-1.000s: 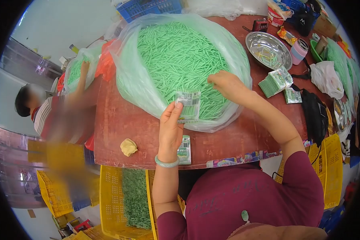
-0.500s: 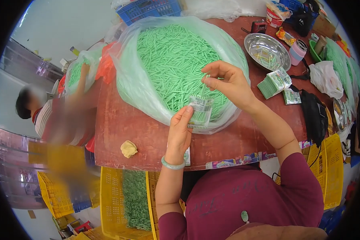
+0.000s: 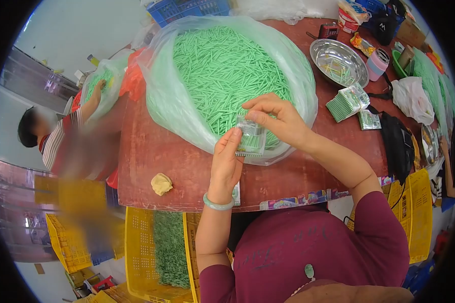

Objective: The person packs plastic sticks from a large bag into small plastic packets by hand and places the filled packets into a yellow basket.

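Observation:
In the head view, my left hand [image 3: 224, 164] grips a small clear printed packet [image 3: 251, 137] with green sticks inside, thumb on its front. My right hand [image 3: 280, 120] is closed in a pinch at the packet's top edge. What lies between those fingertips is hidden. Both hands are over the near side of a large translucent plastic bag [image 3: 163, 108], its mouth wide and full of thin green sticks [image 3: 227, 76].
On the red table [image 3: 197, 189] are a crumpled yellowish lump [image 3: 162, 184], a steel bowl [image 3: 321, 55], a stack of filled packets [image 3: 348, 103] and a black bag [image 3: 395, 144]. Yellow crates [image 3: 139, 252] stand below the edge. Another person [image 3: 60, 134] reaches into a bag at left.
My right hand has come down and left, from above the packet with a green stick in its fingers to the packet's top edge. The other person's hand has shifted slightly.

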`<state>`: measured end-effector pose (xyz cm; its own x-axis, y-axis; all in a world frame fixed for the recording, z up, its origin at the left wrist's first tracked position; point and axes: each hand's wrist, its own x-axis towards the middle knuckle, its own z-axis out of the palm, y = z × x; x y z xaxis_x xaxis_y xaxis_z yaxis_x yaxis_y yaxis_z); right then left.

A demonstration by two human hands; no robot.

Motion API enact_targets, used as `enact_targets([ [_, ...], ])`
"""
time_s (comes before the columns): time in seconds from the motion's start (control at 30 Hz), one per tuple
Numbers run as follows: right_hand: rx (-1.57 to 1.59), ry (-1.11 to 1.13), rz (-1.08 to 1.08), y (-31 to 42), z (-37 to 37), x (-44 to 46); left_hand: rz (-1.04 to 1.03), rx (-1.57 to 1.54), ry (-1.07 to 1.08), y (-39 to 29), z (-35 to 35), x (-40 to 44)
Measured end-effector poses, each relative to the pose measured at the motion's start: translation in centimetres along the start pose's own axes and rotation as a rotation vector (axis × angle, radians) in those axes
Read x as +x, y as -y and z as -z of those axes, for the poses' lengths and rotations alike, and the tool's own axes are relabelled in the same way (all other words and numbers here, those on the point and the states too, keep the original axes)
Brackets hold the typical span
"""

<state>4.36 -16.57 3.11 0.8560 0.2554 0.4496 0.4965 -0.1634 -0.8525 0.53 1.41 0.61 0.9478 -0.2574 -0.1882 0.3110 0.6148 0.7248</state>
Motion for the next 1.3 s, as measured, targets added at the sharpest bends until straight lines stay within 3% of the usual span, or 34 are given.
enact_targets([
  [0.13,-0.044,0.063,0.011,0.1,0.4,0.2,-0.004,-0.028,0.012,-0.2,0.3,0.0],
  [0.23,0.218,-0.027,-0.111,1.2,3.1,1.4,-0.018,-0.025,0.014,-0.9,0.4,-0.8],
  [0.3,0.205,-0.061,-0.219,0.7,5.5,2.0,-0.157,0.169,-0.008,-1.3,0.8,-1.3],
  [0.37,0.092,-0.111,-0.202,-1.1,6.2,1.9,-0.180,0.156,-0.037,-1.6,1.3,-1.5],
  [0.43,-0.477,0.218,-0.018,-3.5,7.3,1.2,-0.243,0.143,-0.078,-1.8,1.6,-1.7],
  [0.47,-0.599,0.338,0.069,-4.8,7.2,0.5,-0.253,0.134,-0.089,-1.8,1.7,-1.6],
  [0.6,-0.849,0.431,0.094,-7.2,5.6,-2.0,-0.234,0.083,-0.113,-1.6,1.5,-1.5],
  [0.83,-0.972,0.452,0.139,-6.8,5.4,-1.6,-0.181,0.087,-0.130,-1.3,1.9,-1.6],
  [1.13,-0.730,0.265,0.103,-6.7,4.5,-0.5,-0.187,0.080,-0.128,-1.1,2.2,-1.7],
  [1.3,-0.876,0.228,0.326,-8.6,3.1,-0.4,-0.146,0.090,-0.104,-0.5,1.4,-1.7],
])
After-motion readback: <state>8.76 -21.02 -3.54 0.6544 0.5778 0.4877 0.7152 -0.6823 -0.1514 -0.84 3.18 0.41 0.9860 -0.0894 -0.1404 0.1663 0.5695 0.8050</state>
